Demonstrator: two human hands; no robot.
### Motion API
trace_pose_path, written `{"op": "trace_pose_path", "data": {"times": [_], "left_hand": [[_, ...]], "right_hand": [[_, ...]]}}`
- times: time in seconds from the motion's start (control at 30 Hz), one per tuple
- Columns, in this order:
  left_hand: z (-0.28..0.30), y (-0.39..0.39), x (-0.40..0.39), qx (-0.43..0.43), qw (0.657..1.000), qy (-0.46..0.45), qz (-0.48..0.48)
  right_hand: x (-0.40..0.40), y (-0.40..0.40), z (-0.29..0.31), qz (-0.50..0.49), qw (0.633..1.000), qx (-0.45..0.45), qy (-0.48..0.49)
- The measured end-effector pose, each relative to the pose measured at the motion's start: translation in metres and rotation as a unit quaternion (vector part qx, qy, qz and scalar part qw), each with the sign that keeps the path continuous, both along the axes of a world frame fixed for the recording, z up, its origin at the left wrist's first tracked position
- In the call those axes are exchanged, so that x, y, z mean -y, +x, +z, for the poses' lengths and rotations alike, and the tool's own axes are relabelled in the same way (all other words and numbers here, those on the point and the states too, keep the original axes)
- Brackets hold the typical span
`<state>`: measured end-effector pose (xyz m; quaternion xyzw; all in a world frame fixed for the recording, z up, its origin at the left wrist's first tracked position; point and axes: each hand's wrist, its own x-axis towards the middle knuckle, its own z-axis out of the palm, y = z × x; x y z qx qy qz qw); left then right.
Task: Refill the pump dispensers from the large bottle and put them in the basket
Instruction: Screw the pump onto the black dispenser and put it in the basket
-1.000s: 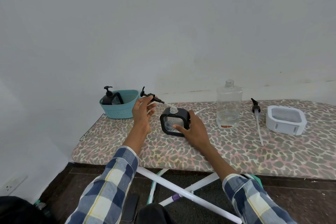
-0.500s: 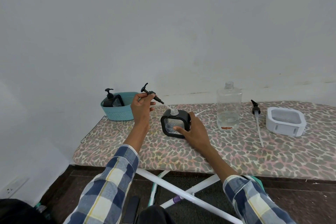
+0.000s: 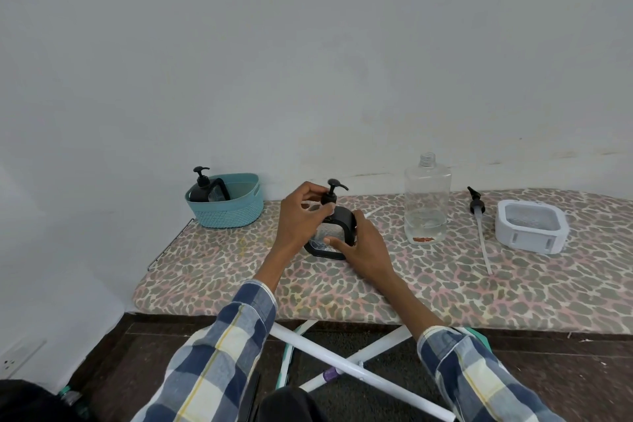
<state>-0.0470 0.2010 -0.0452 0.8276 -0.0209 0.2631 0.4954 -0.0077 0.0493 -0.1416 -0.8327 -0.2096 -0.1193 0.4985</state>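
1. Right now the left hand (image 3: 301, 212) pinches the black pump head (image 3: 331, 195) with curled fingers, holding it upright on top of the black-framed dispenser (image 3: 334, 233).
2. Meanwhile the right hand (image 3: 363, 243) grips that dispenser from its right side, thumb across the clear front panel, fingers wrapped round the black frame.
3. Black-framed dispenser stands on the leopard-print ironing board (image 3: 411, 284), about mid-depth, well in from the near edge.
4. Off to the left, the teal basket (image 3: 236, 212) sits at the board's far left corner, close to the wall, with a dark pump dispenser (image 3: 202, 187) already standing inside at its left end.
5. Open board surface lies between the basket and the hands, and a broad bare strip runs along the near edge.
6. To the right, the large clear bottle (image 3: 426, 205) stands uncapped and upright, only a shallow layer of liquid at the bottom, apart from the right hand.
7. Further right, a loose pump with its long tube (image 3: 479, 223) lies flat on the board, nozzle toward the wall.
8. Beside it, a white square container (image 3: 529, 231) rests near the right side, just apart from the tube.
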Motion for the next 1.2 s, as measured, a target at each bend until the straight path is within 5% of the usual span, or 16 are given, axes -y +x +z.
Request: {"op": "trace_pose_path", "data": {"times": [0.83,1.2], "left_hand": [[-0.029,0.0,0.006,-0.034,0.989,-0.141,-0.027],[-0.039,0.011,0.009,-0.006,0.997,-0.076,0.024]], "right_hand": [[0.0,-0.006,0.004,-0.003,1.0,0.011,-0.007],[0.0,-0.009,0.004,0.024,0.999,0.025,0.017]]}}
